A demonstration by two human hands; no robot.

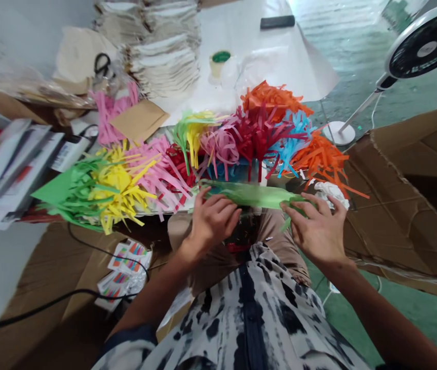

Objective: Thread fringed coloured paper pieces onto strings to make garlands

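A strip of green tissue paper stretches between my two hands above my lap, slightly blurred. My left hand pinches its left end, fingers curled. At the right end, my right hand grips the paper between thumb and fingers, with some green fringe hanging below. Just beyond lie bunches of fringed tissue paper: red, light blue, orange, pink, yellow and green. A crumpled white piece rests behind my right fingers.
Stacks of pale paper, a tape roll, black scissors and a brown envelope are on the table. A white fan stands to the right, above a cardboard box. Printed packets lie at lower left near a black cable.
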